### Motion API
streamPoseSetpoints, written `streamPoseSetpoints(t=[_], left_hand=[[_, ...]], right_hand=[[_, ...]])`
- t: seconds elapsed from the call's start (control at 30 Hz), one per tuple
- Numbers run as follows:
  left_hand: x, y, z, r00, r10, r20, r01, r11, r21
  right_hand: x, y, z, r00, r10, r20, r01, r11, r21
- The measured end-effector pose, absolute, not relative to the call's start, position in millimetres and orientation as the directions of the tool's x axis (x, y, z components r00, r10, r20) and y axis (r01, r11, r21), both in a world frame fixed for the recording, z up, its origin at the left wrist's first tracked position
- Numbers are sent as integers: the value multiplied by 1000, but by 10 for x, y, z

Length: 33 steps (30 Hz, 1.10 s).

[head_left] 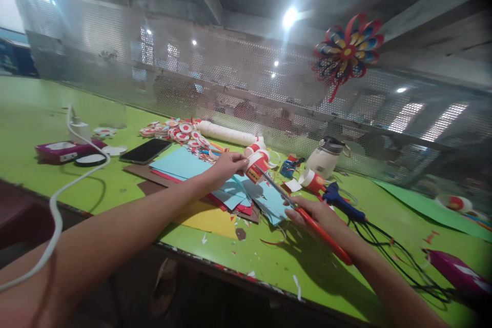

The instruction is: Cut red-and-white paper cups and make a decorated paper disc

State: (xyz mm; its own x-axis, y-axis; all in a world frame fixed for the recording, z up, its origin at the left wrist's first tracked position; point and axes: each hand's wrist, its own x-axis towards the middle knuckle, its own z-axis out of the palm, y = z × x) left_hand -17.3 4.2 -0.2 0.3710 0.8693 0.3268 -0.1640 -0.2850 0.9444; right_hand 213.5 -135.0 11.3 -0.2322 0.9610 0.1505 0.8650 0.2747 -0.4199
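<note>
Scissors (307, 218) with red handles sit clenched in the right hand (313, 214), blades angled up-left into a red-and-white paper roll (257, 163), which the left hand's (227, 164) fingers pinch steady at frame centre, above paper sheets (200, 174) on the green bench (46, 113).

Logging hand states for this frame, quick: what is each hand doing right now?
Left hand: closed on a red-and-white paper piece.
Right hand: closed on red-handled scissors, blades at that piece.
</note>
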Motion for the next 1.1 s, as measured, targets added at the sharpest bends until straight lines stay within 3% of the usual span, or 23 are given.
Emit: streamPoseSetpoints(t=[0.33,0.93,1.1], left_hand=[[-161,37,-6,352,867,354,-148,-322,935],[-184,39,19,368,851,374,-26,-393,919],[-171,23,15,379,841,386,-12,-412,911]], right_hand=[[2140,-1345,106,-213,968,133,935,241,-262],[2131,-1355,126,-208,972,113,943,230,-240],[2117,-1354,103,-221,965,138,926,252,-283]])
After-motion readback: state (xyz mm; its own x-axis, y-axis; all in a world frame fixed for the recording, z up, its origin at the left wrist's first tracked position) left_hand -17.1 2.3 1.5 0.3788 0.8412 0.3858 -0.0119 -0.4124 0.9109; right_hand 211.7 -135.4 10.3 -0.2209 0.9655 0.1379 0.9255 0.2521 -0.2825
